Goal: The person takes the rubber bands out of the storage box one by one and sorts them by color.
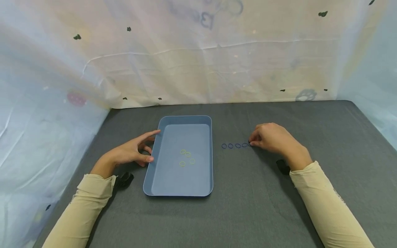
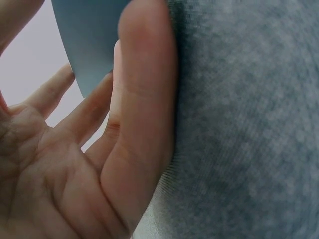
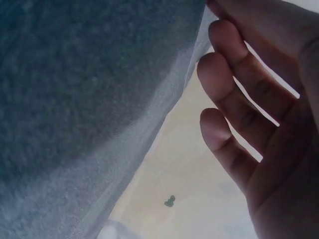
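A shallow blue tray [image 1: 178, 179] lies on the grey cloth, with several thin yellow rubber bands [image 1: 188, 154] loose on its floor. My left hand [image 1: 131, 151] touches the tray's left side, thumb and fingers spread along the rim. The left wrist view shows those fingers [image 2: 144, 89] against the tray wall [image 2: 92, 40]. Right of the tray, several thin dark blue rubber bands [image 1: 237, 145] lie in a row. At the row's right end my right hand [image 1: 271, 137] pinches another blue band, partly hidden under the fingertips. In the right wrist view its other fingers [image 3: 217, 77] curl loosely.
Grey cloth [image 1: 248, 213] covers the table. A pale patterned curtain [image 1: 217, 72] hangs along the back edge, and bluish sheets [image 1: 40, 120] hang at both sides. Dark wrist devices [image 1: 125, 180] sit under both wrists.
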Demonstrator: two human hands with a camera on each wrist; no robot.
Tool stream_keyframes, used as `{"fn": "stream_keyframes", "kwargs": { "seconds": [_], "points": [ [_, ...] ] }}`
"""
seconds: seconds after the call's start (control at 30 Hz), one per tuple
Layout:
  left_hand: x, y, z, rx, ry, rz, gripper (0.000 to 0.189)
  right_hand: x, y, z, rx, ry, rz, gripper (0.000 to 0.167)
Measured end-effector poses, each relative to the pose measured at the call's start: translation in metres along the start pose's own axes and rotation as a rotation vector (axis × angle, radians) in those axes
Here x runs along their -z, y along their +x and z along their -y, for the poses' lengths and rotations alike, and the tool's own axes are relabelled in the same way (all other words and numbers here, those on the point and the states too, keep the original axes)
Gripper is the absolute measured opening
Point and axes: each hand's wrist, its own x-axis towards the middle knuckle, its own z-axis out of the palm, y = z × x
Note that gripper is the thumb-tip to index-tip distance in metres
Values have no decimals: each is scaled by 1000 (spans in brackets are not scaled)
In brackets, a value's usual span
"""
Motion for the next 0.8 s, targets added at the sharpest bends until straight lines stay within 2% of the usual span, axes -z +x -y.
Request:
{"fn": "stream_keyframes", "kwargs": {
  "seconds": [0.27,0.37,0.57,0.8],
  "points": [
    [1,-1,-3,0,4,1,102,2,-1,-1,74,15,21,21],
    [1,-1,-3,1,2,-1,102,1,-1,-1,90,26,20,20],
    [0,0,-1,3,-3,-7,102,3,-1,0,65,9,28,16],
    [0,0,2,8,-1,-8,102,4,-3,1,80,23,2,21]
  ]
}}
